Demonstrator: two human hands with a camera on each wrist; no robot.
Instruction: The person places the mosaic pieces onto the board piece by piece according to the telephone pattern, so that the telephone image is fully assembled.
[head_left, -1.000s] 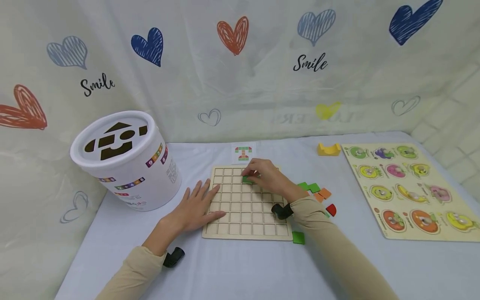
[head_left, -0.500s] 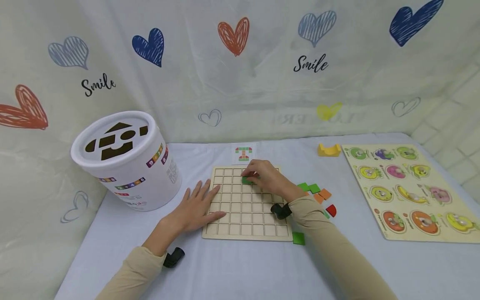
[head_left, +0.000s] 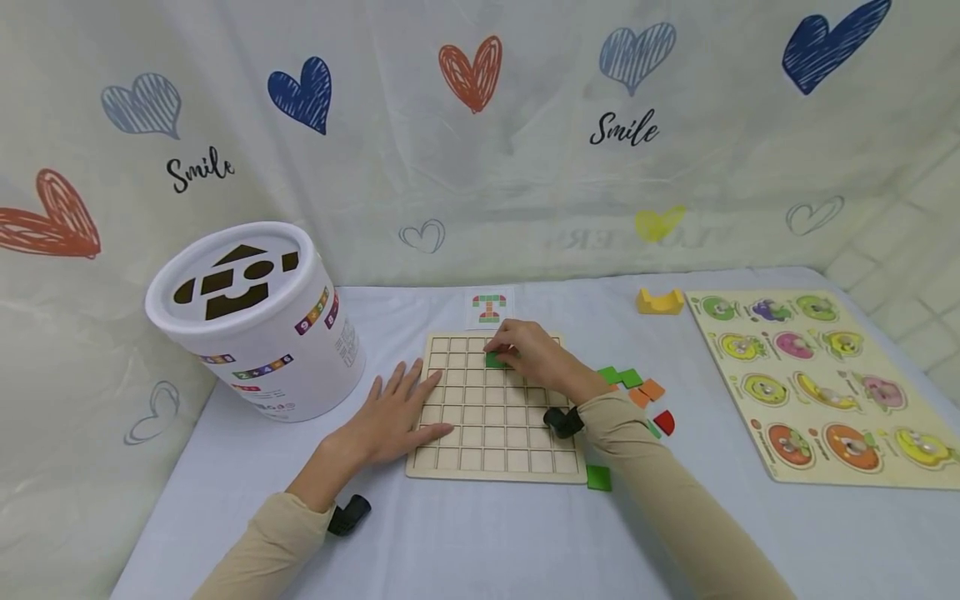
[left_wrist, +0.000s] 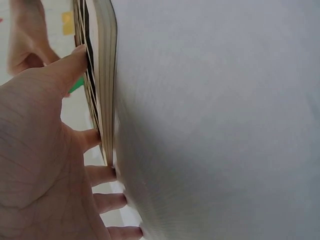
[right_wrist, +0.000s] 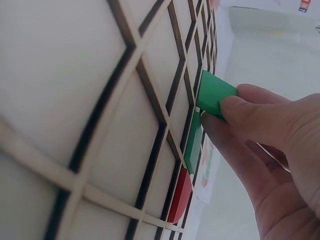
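Note:
My right hand pinches a green square tile between thumb and fingertips, at the far part of a wooden grid board. In the right wrist view, the tile stands tilted at the grid bars. Beside it, another green tile and a red rounded piece sit in cells; my hand hides them in the head view. Fingers spread, my left hand rests along the board's left edge, its thumb over the board. Behind the board lies a pattern card with a red, green and orange T shape.
Loose green tiles, orange tiles and a red quarter-round piece lie right of the board. One green tile touches its near right corner. A white bucket stands left; a yellow block and fruit puzzle lie right.

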